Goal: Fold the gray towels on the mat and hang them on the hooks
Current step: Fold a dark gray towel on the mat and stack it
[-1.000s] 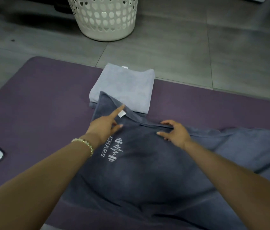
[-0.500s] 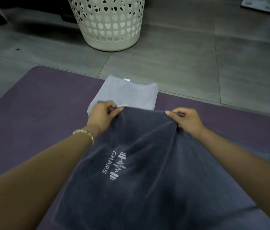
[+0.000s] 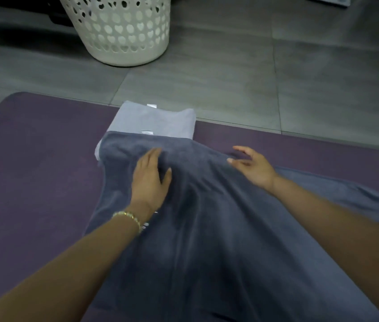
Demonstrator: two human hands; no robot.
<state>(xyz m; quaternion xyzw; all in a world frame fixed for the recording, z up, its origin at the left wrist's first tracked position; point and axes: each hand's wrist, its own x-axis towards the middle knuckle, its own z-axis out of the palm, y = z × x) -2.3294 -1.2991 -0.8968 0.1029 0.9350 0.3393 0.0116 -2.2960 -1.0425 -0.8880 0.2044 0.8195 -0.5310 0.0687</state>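
Note:
A large dark gray towel (image 3: 218,228) lies spread over the purple mat (image 3: 32,170), running from the near edge up to a folded light gray towel (image 3: 158,120) whose near edge it overlaps. My left hand (image 3: 151,177) lies flat on the dark towel near its far left corner, fingers straight. My right hand (image 3: 251,166) hovers or rests at the towel's far right corner with fingers spread and relaxed, holding nothing. The printed logo on the towel is mostly hidden under my left wrist.
A white perforated laundry basket (image 3: 123,31) stands on the gray tiled floor (image 3: 276,77) beyond the mat. A pale flat object (image 3: 328,0) shows at the top right edge. No hooks are in view.
Both hands let go of the dark towel's far edge, which they pinched half a second ago. The edge now lies over the folded light towel, and my left hand presses flat.

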